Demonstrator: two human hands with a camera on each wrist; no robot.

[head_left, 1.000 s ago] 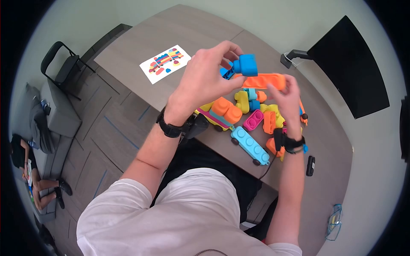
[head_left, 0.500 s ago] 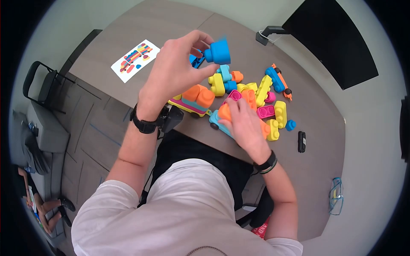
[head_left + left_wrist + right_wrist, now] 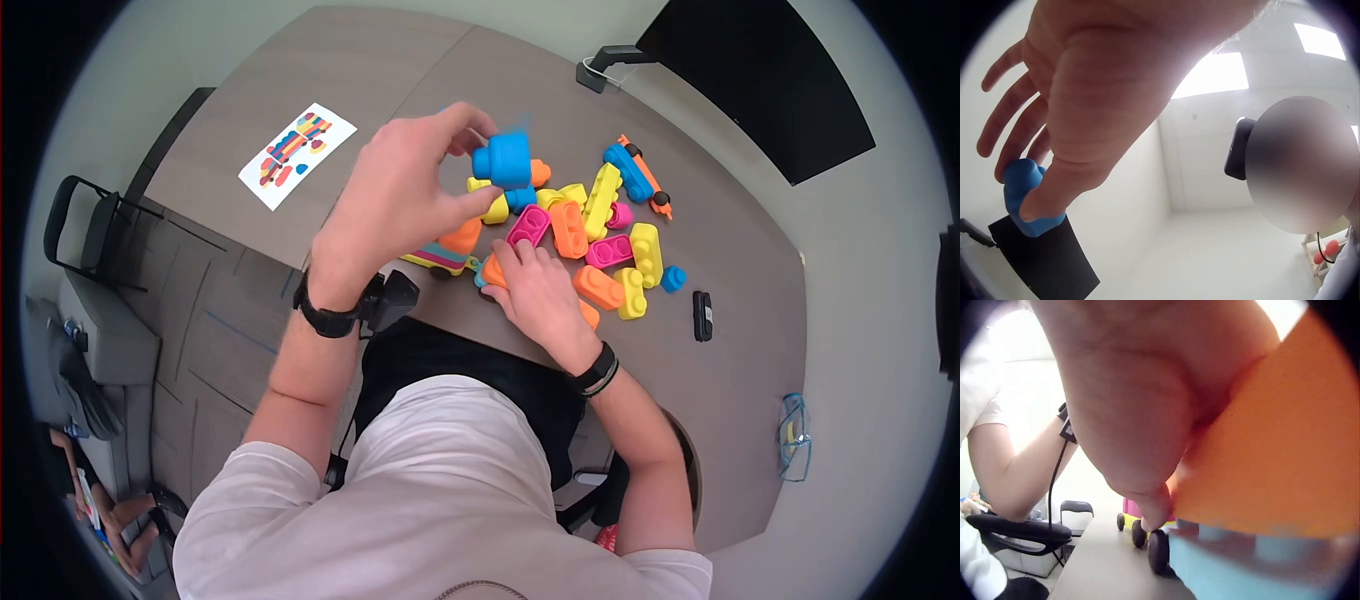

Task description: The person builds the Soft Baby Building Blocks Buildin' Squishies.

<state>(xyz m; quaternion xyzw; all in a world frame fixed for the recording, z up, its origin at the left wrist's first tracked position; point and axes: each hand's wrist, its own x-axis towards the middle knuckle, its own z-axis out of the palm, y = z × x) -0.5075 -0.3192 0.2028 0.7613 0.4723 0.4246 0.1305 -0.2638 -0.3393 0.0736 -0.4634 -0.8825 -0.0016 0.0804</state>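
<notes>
Raised over the table, my left hand (image 3: 400, 190) pinches a blue building block (image 3: 508, 160) between thumb and fingers. In the left wrist view that block (image 3: 1025, 197) is held by the thumb, with the other fingers spread behind. My right hand (image 3: 545, 300) grips a long orange block (image 3: 1285, 444) from above, thumb along its near side. Beneath it is a light blue wheeled wagon base (image 3: 1235, 565) with round studs, and the orange block sits over the studs. Left of it, a yellow and pink wagon (image 3: 435, 258) carries an orange block (image 3: 461, 237), partly hidden by my left hand.
Loose yellow, orange and pink blocks (image 3: 608, 251) lie beyond my right hand. A blue and orange wheeled toy (image 3: 635, 175) is farther back. A picture sheet (image 3: 297, 155) lies at the left, a small black case (image 3: 703, 316) at the right. A monitor (image 3: 765, 85) overhangs the back.
My right hand has brought the orange block down from beside my left hand onto the light blue wagon base. My left hand keeps the blue block raised. The head view has shifted.
</notes>
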